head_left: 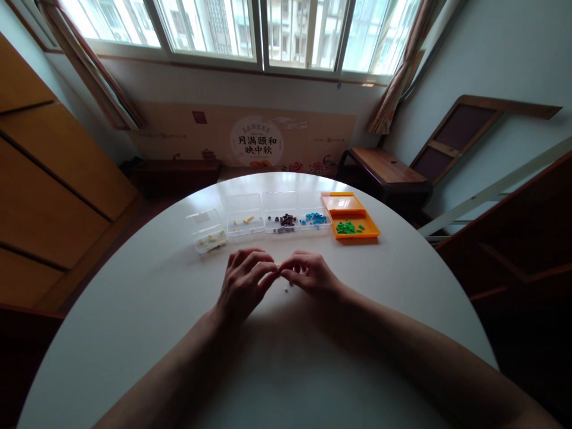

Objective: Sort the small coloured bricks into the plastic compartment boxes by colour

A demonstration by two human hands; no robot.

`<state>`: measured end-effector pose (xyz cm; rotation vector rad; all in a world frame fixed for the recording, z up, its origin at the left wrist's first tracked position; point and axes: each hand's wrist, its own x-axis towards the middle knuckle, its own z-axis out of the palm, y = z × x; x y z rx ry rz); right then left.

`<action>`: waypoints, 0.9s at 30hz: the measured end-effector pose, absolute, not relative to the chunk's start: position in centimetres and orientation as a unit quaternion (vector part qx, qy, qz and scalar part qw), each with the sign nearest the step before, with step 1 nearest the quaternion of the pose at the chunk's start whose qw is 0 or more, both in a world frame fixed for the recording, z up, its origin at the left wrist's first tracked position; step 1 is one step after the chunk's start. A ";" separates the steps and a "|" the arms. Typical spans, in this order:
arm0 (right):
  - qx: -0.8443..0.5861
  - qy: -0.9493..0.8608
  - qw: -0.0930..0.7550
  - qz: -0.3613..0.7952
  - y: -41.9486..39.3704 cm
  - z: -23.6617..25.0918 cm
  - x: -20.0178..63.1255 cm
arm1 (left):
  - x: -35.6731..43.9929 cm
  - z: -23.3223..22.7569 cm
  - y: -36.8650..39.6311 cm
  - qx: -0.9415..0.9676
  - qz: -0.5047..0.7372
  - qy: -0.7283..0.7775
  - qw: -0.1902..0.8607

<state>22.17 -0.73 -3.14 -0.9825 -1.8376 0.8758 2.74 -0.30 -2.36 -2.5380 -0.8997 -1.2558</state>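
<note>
My left hand (247,279) and my right hand (311,273) meet fingertip to fingertip above the middle of the white table (179,345). Both are closed in a pinch. Whatever sits between the fingertips is too small and too covered to name. Just below them on the tabletop lies a tiny pale piece (286,290), with a darker bit beside it. Beyond the hands stand open clear boxes with small pieces: dark brown pieces (287,220), blue pieces (315,218) and yellow pieces (248,220). Green pieces (347,227) lie in an orange box (357,236).
A small clear box (210,243) with pale pieces stands at the left end of the row, its lid raised. Past the table's far edge are a wooden stool (388,165) and a window wall. A wooden cabinet (53,179) stands to the left.
</note>
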 end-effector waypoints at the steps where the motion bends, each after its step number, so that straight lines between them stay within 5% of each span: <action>1: -0.394 -0.743 0.428 0.330 -0.8 -3.1 22.2 | 2.7 -2.4 -0.3 -0.851 -0.419 -0.303 0.086; 11: -0.415 -0.781 0.435 0.171 0.2 -3.1 22.3 | 2.6 -2.4 -0.3 -0.838 -0.412 -0.348 0.085; 27: -0.545 -0.661 0.493 0.153 9.5 -2.0 21.0 | 1.8 -2.4 -0.7 -0.855 -0.382 -0.345 0.062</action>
